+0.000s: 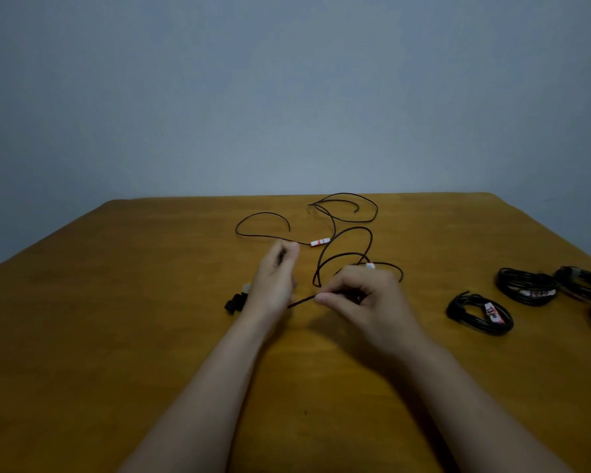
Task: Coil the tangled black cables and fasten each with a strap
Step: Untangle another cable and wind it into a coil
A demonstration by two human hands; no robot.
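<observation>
A thin black cable point(352, 230) lies in loose tangled loops across the middle and far side of the wooden table point(116, 302). A white and red connector point(320, 242) sits on one strand, and another white piece point(370, 266) shows just beyond my right hand. My right hand point(365, 302) pinches a stretch of the cable between thumb and fingertips. That stretch runs left to my left hand point(275, 281), whose fingers curl round the cable. A small black and white item point(236, 300) lies on the table beside my left wrist.
Several coiled black cables with white labelled straps lie at the right side of the table, one nearest point(480, 314), another behind it point(527, 286) and more at the right edge point(585, 283). A plain grey wall stands behind the table's far edge.
</observation>
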